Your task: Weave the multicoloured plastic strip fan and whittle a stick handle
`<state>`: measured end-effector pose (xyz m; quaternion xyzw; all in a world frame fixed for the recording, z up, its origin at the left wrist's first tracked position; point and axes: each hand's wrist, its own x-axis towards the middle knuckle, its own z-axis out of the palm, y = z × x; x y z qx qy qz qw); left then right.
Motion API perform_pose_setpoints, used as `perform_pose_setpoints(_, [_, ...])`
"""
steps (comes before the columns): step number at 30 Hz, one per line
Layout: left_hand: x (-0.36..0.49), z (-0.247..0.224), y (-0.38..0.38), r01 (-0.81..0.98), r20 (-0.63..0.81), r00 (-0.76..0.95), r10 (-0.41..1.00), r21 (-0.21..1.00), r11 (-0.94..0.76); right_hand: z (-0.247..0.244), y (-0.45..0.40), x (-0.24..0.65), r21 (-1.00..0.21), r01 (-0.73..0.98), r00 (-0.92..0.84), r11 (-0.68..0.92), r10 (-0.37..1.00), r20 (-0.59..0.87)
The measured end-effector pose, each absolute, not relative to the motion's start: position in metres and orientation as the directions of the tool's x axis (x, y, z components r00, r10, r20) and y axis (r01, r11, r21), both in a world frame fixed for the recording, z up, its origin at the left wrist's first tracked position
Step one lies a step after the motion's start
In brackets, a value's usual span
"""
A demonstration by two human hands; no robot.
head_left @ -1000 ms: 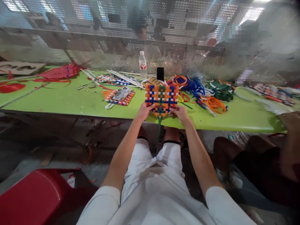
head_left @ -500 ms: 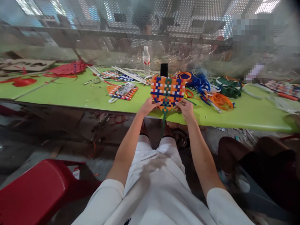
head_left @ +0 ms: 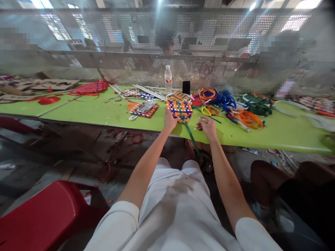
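My left hand (head_left: 171, 120) grips the lower left edge of a woven piece (head_left: 180, 108) in orange, blue, white and green. A green strip (head_left: 192, 136) hangs from its lower edge past the table's front. To the right of the piece, my right hand (head_left: 206, 126) is apart from it, fingers bent; whether they hold anything small is unclear. Yellow-handled scissors (head_left: 206, 111) lie on the green table just beyond my right hand. Left of my left hand is a woven mat (head_left: 150, 112) with a shiny packet (head_left: 146, 106) on it.
A water bottle (head_left: 168, 79) and a black phone-like object (head_left: 186, 87) stand at the back. Blue strips (head_left: 226, 101), orange strips (head_left: 248, 119) and green strips (head_left: 258, 104) lie right. A red chair (head_left: 44, 212) is lower left; a person's legs (head_left: 267, 177) show lower right.
My right hand has let go of the woven piece and is now apart from it. The piece has turned and tilted in my left hand, uncovering the yellow handles. The view has shifted.
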<state>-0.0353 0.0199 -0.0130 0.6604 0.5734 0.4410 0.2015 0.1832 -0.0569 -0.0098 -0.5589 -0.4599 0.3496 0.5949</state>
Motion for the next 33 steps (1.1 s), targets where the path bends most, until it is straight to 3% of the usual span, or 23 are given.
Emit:
perform_pose_setpoints(3, [-0.033, -0.010, 0.021, 0.758, 0.347, -0.060, 0.936, 0.626, -0.183, -0.008, -0.057, 0.182, -0.984, 0.120, 0.339, 0.135, 0.926, 0.168])
perform_pose_setpoints(7, [-0.029, -0.015, 0.023, 0.806, 0.356, 0.028, 0.934, 0.544, -0.231, -0.009, -0.056, 0.182, -0.973, 0.171, 0.317, 0.153, 0.927, 0.201])
perform_pose_setpoints(14, [-0.043, 0.001, 0.088, 0.786, 0.386, 0.065, 0.920, 0.548, -0.286, -0.018, -0.072, 0.177, -0.914, 0.343, 0.245, 0.217, 0.919, 0.309])
perform_pose_setpoints(19, [-0.068, 0.018, 0.169, 0.767, 0.315, -0.066, 0.947, 0.623, -0.154, -0.014, -0.089, 0.169, -0.846, 0.485, 0.221, 0.223, 0.904, 0.365])
perform_pose_setpoints(23, [-0.084, 0.017, 0.216, 0.754, 0.254, -0.179, 0.950, 0.656, -0.034, -0.009, -0.094, 0.166, -0.845, 0.496, 0.214, 0.201, 0.915, 0.343])
perform_pose_setpoints(33, [-0.089, 0.012, 0.263, 0.808, 0.230, -0.286, 0.930, 0.579, 0.106, -0.009, -0.100, 0.166, -0.758, 0.601, 0.134, 0.254, 0.903, 0.408])
